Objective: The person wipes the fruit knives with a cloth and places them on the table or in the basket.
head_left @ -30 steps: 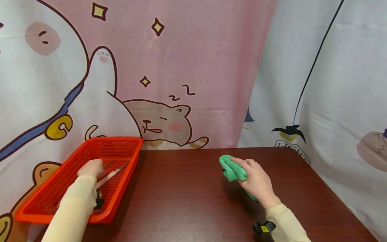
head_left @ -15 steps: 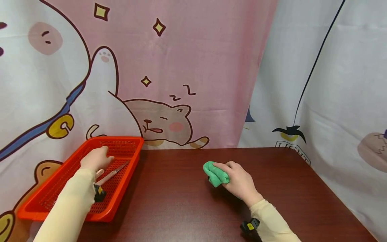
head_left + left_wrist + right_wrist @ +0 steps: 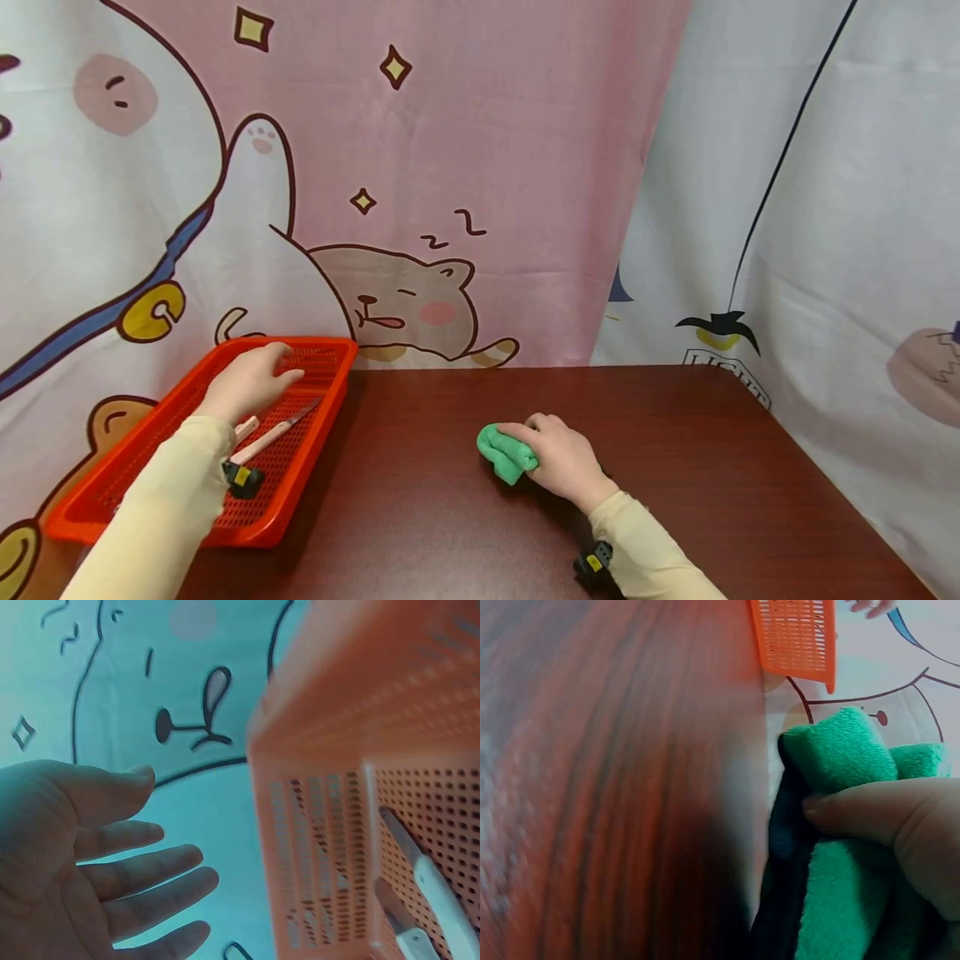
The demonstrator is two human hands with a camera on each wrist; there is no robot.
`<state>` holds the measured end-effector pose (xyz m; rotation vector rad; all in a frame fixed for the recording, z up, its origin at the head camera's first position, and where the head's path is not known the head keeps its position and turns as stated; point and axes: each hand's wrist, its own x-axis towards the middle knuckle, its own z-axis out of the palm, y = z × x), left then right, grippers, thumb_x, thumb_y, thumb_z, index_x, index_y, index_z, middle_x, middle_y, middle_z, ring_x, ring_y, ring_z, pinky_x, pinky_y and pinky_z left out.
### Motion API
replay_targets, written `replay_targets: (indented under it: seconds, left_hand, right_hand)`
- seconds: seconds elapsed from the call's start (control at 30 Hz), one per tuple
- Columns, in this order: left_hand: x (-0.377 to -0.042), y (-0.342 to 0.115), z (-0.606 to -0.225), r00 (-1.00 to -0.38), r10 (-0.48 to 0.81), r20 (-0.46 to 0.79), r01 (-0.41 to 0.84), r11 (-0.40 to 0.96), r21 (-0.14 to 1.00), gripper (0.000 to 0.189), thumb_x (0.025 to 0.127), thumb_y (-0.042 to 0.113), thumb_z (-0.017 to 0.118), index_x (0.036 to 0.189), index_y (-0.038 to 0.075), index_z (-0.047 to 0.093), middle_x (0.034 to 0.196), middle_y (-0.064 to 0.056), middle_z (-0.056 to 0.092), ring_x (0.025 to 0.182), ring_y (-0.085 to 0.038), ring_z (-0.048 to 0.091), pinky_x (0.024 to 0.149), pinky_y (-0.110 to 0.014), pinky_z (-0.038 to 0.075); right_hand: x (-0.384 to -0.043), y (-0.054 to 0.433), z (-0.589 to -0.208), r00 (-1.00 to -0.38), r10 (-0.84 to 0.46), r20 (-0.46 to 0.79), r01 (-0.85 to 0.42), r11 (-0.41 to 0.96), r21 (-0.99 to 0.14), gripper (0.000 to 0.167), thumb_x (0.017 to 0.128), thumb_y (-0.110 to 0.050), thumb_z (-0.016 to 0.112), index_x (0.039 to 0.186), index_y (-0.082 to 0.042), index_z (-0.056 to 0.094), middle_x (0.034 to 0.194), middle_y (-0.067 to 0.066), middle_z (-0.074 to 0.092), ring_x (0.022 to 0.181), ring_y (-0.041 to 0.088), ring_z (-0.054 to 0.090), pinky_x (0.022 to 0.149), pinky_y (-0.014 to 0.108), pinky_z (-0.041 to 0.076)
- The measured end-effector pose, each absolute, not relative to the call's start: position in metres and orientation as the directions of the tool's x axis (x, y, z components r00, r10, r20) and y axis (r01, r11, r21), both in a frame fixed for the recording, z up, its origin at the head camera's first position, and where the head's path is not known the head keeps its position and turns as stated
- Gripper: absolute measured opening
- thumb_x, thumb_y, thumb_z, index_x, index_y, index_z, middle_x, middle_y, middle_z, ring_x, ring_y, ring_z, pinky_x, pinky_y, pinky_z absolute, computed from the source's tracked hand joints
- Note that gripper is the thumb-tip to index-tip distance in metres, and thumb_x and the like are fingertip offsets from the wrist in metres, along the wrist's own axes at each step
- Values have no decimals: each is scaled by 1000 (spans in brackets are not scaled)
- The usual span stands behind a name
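Over the orange plastic basket (image 3: 335,429) at the left of the head view, my left hand (image 3: 247,385) hangs with fingers extended and holds nothing. Its empty palm and spread fingers (image 3: 157,892) show in the left wrist view. Inside the basket lies a knife (image 3: 264,442) with a pale handle; beside it is a second pale-handled blade (image 3: 412,939), partly cut off by the frame. My right hand (image 3: 566,462) grips a folded green cloth (image 3: 504,454) low over the table, the thumb (image 3: 855,812) pressed on its fold. A dark edge runs along the cloth's side.
The dark brown wooden table (image 3: 420,508) stretches right from the basket. Behind it hangs a printed curtain (image 3: 510,167) with cartoon animals, and a white curtain (image 3: 832,250) hangs along the right edge. A black wrist camera (image 3: 594,565) sits on the right wrist.
My right hand has moved left and nearer with the green cloth, coming lower over the table. My left hand has risen from inside the basket, its fingers opening out.
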<state>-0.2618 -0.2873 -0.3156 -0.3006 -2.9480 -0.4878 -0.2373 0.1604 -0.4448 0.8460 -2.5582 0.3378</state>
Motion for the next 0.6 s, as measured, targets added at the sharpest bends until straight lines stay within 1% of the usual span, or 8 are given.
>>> replay_targets:
  seconds: [0.07, 0.17, 0.27, 0.37, 0.5, 0.6]
  left_hand:
    - [-260, -281, -312, -965, 191, 179, 238, 924, 299, 49, 95, 27, 66, 127, -7, 53, 115, -28, 62, 102, -44, 60, 84, -60, 48]
    - [-256, -269, -308, -959, 217, 185, 264, 919, 293, 49, 94, 26, 67, 127, -7, 54, 115, -27, 62, 103, -43, 61, 85, -60, 48]
    - [-251, -256, -306, -951, 244, 189, 291, 913, 287, 51, 93, 25, 68, 129, -8, 53, 118, -28, 62, 106, -44, 60, 88, -60, 47]
    - [-245, -242, -306, -941, 269, 204, 321, 903, 287, 51, 92, 24, 69, 130, -7, 54, 119, -26, 62, 107, -43, 60, 89, -59, 48]
    - [-237, -224, -310, -922, 313, 226, 369, 886, 281, 48, 91, 23, 71, 127, -6, 57, 116, -23, 64, 105, -39, 62, 88, -56, 49]
    - [-233, -211, -314, -909, 341, 239, 401, 873, 277, 45, 91, 22, 71, 124, -6, 59, 113, -21, 66, 103, -37, 63, 88, -54, 50]
  right_hand:
    - [-237, 159, -447, -740, -525, 420, -612, 785, -99, 62, 73, -10, 81, 129, -29, 64, 94, -3, 57, 84, 20, 58, 51, 29, 43]
    - [-235, 159, -450, -756, -541, 367, -612, 784, -105, 62, 72, -11, 82, 128, -29, 64, 96, -4, 60, 86, 21, 60, 56, 32, 46]
    - [-234, 159, -451, -756, -554, 348, -619, 778, -106, 62, 71, -13, 83, 129, -28, 63, 97, -5, 61, 87, 20, 61, 59, 33, 48]
    - [-232, 159, -449, -748, -565, 348, -630, 770, -105, 62, 73, -22, 86, 130, -28, 63, 98, -4, 62, 88, 20, 62, 61, 35, 50]
    - [-229, 162, -444, -756, -574, 316, -632, 765, -122, 70, 71, -34, 89, 135, -28, 60, 105, -1, 62, 92, 20, 61, 63, 38, 51]
    - [-227, 167, -439, -770, -575, 275, -626, 764, -156, 77, 70, -36, 89, 139, -29, 56, 113, 1, 61, 99, 21, 60, 71, 42, 52]
